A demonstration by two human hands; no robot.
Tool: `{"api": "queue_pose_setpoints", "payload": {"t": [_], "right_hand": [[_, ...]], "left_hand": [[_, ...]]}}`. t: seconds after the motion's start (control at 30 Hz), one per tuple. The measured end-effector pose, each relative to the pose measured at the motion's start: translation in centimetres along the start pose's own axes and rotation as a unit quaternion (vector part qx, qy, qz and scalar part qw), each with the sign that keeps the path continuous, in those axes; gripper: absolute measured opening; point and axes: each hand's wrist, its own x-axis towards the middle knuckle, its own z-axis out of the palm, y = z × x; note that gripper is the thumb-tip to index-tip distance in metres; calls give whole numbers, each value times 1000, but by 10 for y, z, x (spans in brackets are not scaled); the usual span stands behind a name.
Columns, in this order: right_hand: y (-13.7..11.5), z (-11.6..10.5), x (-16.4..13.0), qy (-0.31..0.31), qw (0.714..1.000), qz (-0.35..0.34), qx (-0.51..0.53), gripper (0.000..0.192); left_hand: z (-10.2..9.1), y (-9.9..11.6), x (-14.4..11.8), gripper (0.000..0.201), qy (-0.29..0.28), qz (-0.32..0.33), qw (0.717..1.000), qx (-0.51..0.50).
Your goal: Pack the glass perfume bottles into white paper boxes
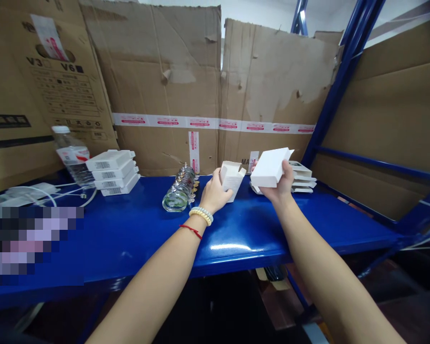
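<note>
My left hand is closed around a small white carton whose top flaps stand up. The carton is roughly upright, low over the blue shelf; whether its base touches I cannot tell. In my right hand is a second white box, held tilted above the shelf with a small flap sticking out at its far corner. Just left of my left hand is a row of clear glass bottles with metallic pieces along it. Behind my right hand lies a pile of flat white cartons, partly hidden.
A stack of white boxes with barcode labels stands on the left of the blue shelf. Beside it are a plastic water bottle and white cables. Cardboard sheets line the back; a blue post rises at right.
</note>
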Motion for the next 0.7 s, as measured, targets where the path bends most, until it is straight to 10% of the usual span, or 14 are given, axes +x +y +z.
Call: {"api": "queue_pose_setpoints", "payload": {"t": [0.17,0.7], "right_hand": [[-3,7,-5,-51,998,10,-22,73],[14,14,4,67,996,-11,-55,49]], "left_hand": [[1,8,-5,77,-4,56,997,55],[-2,15,-10,68,-61,147,975,153]]}}
